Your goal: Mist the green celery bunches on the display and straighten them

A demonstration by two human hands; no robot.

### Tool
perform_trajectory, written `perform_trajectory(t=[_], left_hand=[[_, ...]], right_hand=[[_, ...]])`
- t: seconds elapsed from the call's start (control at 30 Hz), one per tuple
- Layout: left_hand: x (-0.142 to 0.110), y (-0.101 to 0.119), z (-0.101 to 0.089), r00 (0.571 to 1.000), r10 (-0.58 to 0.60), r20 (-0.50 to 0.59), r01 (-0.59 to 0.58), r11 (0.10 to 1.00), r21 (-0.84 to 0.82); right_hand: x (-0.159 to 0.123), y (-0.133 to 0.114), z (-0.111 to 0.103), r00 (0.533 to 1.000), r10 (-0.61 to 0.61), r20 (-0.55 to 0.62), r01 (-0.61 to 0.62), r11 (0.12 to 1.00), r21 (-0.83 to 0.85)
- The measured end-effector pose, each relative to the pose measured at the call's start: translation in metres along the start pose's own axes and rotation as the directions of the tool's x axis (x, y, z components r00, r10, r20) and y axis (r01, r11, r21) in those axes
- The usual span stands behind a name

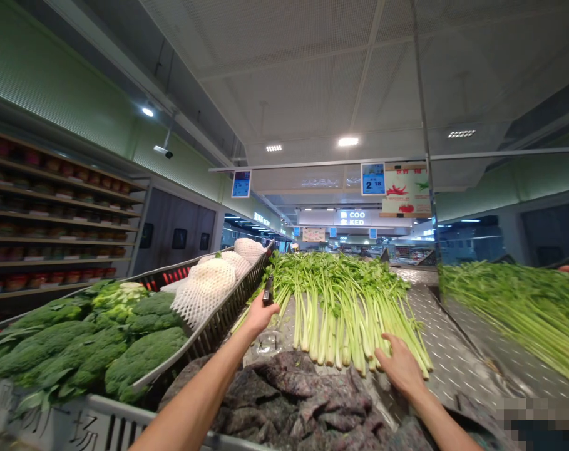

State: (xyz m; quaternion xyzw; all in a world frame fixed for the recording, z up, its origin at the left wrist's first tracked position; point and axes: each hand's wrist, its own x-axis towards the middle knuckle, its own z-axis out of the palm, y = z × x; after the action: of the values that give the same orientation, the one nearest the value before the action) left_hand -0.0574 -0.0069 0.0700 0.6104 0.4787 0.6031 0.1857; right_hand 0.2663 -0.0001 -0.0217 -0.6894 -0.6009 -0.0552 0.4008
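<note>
A wide row of celery (335,300) lies with leaves at the back and pale cut ends toward me. My left hand (260,315), at the row's left edge, is closed around a small, slim black object (268,292); its exact kind is unclear. At the right front, my right hand (399,360) is at the celery's cut ends with its fingers apart. Whether those fingertips touch the stalks is hard to tell. Between my arms a crumpled dark grey cloth (293,401) lies at the front of the display. A clear plastic piece (268,342) rests just behind it.
Broccoli (54,344) fills a grey crate (119,416) on the left, beside cauliflower in white foam nets (206,285). A mirror panel (509,300) borders the patterned metal shelf (448,326) on the right. Price signs (373,180) hang overhead; jar shelves (54,228) stand far left.
</note>
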Motion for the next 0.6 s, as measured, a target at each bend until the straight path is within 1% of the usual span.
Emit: perform_trajectory(t=[0.13, 0.33, 0.43, 0.5, 0.6], left_hand=[[0.0014, 0.0001, -0.0026, 0.999, 0.007, 0.041, -0.006, 0.999, -0.037], [0.003, 0.0039, -0.0082, 1.0, 0.016, 0.023, -0.017, 0.999, 0.046], [0.0029, 0.0063, -0.0097, 1.0, 0.017, 0.024, -0.019, 0.998, 0.052], [0.0043, 0.0053, -0.0103, 0.999, 0.022, 0.031, -0.023, 0.999, 0.039], [0.0082, -0.0004, -0.0099, 0.998, 0.029, 0.049, -0.028, 0.999, -0.026]], right_hand=[[0.0013, 0.0027, 0.001, 1.0, -0.001, 0.031, 0.001, 1.0, 0.007], [-0.0009, 0.0039, 0.0049, 0.999, -0.027, -0.04, 0.027, 1.0, 0.011], [-0.0006, 0.005, 0.0062, 0.999, -0.021, -0.027, 0.022, 1.0, 0.007], [0.0002, 0.0062, 0.0068, 1.0, -0.012, -0.014, 0.012, 1.0, -0.001], [0.002, 0.0088, 0.0076, 1.0, -0.007, -0.017, 0.007, 1.0, -0.004]])
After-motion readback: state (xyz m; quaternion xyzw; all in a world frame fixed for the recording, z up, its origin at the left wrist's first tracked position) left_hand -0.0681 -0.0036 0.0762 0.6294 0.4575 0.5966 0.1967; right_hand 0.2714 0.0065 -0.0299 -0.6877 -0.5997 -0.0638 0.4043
